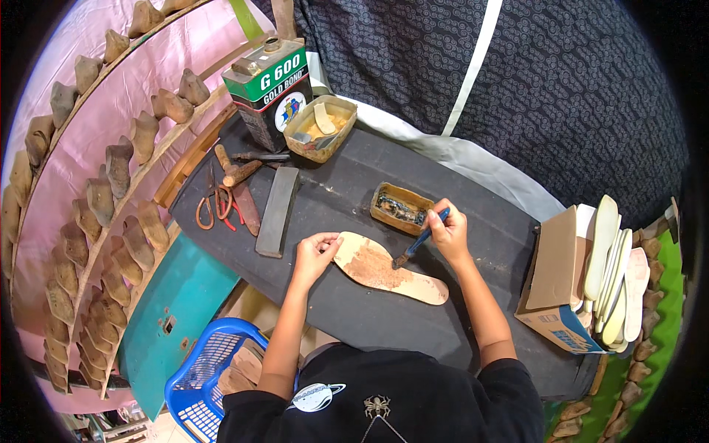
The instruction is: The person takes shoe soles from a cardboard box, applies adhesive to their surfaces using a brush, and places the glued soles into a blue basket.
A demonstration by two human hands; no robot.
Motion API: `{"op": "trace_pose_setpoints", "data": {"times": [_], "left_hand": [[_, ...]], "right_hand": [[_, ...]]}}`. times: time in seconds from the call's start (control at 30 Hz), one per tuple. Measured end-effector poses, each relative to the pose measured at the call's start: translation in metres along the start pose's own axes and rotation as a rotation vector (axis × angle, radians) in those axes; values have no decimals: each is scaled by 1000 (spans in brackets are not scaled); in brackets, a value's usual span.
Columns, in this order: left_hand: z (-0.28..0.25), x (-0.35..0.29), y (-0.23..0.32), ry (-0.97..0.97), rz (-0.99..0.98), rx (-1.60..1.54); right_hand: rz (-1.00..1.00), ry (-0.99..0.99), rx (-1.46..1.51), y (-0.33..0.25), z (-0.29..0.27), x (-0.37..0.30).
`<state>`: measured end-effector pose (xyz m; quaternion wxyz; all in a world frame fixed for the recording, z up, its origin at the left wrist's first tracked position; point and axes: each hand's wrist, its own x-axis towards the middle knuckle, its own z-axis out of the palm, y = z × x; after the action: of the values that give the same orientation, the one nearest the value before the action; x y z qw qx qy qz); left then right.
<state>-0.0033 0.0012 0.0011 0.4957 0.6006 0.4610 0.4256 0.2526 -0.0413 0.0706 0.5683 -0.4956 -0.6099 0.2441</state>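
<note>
A tan insole (380, 267) lies slantwise on the dark tabletop, its middle coated in a brownish, wet-looking smear while both ends are paler. My left hand (316, 257) pinches the insole's broad left end at the rim. In my right hand (449, 232) is a blue-handled brush (423, 241), tilted so its dark bristles touch the coated middle of the insole. Just behind the brush sits a small rectangular tub (399, 210) with dark, crusted residue inside; my right fingers are beside its right end.
A sharpening stone (278, 212), a hammer (235, 168) and red-handled pliers (227, 206) lie left. Behind them stand a metal can (267, 92) and a plastic tub (320, 128). At right, a cardboard box (550, 269) holds several soles (603, 247). A blue basket (193, 384) stands below, near shelves of shoe lasts (103, 199).
</note>
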Motion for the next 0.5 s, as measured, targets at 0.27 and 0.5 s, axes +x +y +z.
{"op": "trace_pose_setpoints", "data": {"times": [0.27, 0.5], "left_hand": [[0, -3, 2, 1, 22, 14], [0, -4, 7, -7, 18, 42]], "right_hand": [[71, 125, 271, -2, 36, 6], [-8, 101, 157, 2, 29, 0]]}}
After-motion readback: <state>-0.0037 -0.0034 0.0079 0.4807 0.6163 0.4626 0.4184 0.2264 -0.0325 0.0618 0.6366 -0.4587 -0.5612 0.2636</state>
